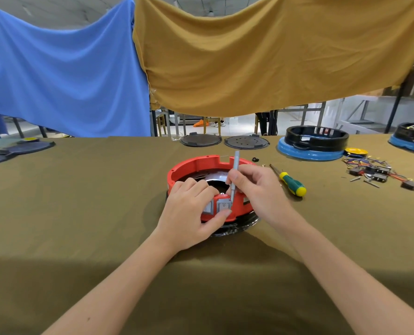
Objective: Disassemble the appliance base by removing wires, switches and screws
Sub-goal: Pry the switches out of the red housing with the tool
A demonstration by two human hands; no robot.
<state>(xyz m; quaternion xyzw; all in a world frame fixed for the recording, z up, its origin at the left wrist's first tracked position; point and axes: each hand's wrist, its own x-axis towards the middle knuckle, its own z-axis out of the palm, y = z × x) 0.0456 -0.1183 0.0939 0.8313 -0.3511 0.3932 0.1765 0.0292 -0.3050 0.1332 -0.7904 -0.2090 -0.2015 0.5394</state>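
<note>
The red appliance base [196,165] sat open side up on the worktop [80,201], dead centre, w/ two grey rocker switches in its near wall. The right-hand switch [224,206] was the one in play; the other was mostly hidden under the left hand [189,213].

Key relation: the slim grey tool [234,180] stood nearly upright, long axis running top-to-bottom, tip down at the switch's upper right edge, approx. where bezel meets red wall. So the switch lay straight below the right hand [252,189], and the pry line ran down the tool's shaft. The right-hand fingers were curled round the shaft mid-length, pen-style, holding it.

The left hand braced the base from the near side: fingers draped over the rim and the left switch, thumb [221,217] pressed against the underside of the target switch. Thumb pinched nothing that I could tell; it looked like counter-pressure.

Judgement: next move prob. a lever or push at the switch's clip, w/ the thumb pressing the switch toward the open inside of the base. Right hand was the working one; both were equally near.

A green-and-yellow screwdriver [293,183] lay just right of the base, unused. Loose wires and switches [375,172] lay well apart, far right.
</note>
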